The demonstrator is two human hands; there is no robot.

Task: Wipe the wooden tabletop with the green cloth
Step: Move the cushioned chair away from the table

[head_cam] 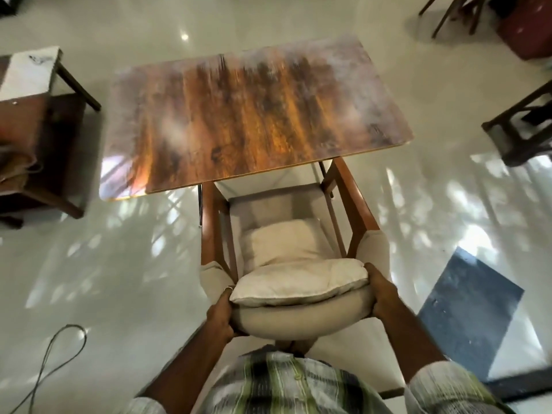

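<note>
1. Gripping the chair (298, 319) by its padded back: left hand (222, 315) curled round the left end, right hand (383, 291) curled round the right end. Neither hand was free.
2. Cloth: not in view, so its place could not be told. Likely fault: no wiping could start until it was found and a hand let go of the chair.
3. Tabletop (254, 121): bare, streaked with glare, ahead of the chair. The chair's front sat under its near edge. Likely fault: lifting or tilting the chair there could knock its arms against that edge and jolt the table.
4. Cushion (298, 283): lay loose at the top of the back, between the two hands. Likely fault: a tilt or jerk could slide it off.
5. Floor (134, 264): glossy. Likely fault: dragged legs could skid or scrape.
6. Cable (56, 363): looped on the floor to the person's left, well apart from the chair. Likely fault: a backward step that way could snag a foot.
7. Mat (469, 309): on the floor at the right, near the chair. Likely fault: a leg swung that way could catch its edge.
</note>
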